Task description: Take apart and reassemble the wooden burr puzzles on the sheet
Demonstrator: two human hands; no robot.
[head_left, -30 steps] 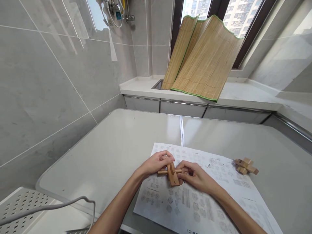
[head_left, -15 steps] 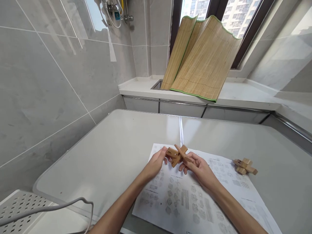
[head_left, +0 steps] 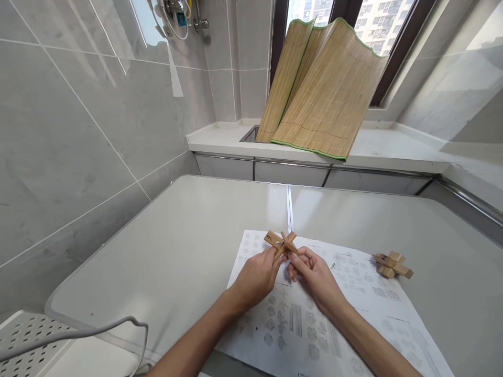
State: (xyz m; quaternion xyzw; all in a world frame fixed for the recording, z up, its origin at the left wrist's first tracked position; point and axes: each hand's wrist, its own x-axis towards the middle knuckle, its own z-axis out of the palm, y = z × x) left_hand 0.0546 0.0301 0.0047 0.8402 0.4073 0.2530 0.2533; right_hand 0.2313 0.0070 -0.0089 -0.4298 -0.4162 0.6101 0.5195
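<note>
Crossed wooden pieces (head_left: 282, 242), one marked with a dark character, are held up between my two hands over a printed sheet (head_left: 288, 335). My left hand (head_left: 257, 276) has its fingers closed on the lower left part of the pieces. From the right, my right hand (head_left: 310, 267) pinches the end of a piece between thumb and fingers. At the sheet's upper right edge lies a second interlocked wooden puzzle (head_left: 393, 264), touched by neither hand.
The sheet lies on a pale table (head_left: 176, 246). A white perforated basket (head_left: 29, 332) and a grey cable (head_left: 90, 331) are at the lower left. Behind the table, a bamboo mat (head_left: 322, 94) leans on a white counter (head_left: 223, 137) by the window.
My left hand has moved right and turned, now gripping the pieces from below instead of at their left end. The held pieces have turned. The view has shifted slightly.
</note>
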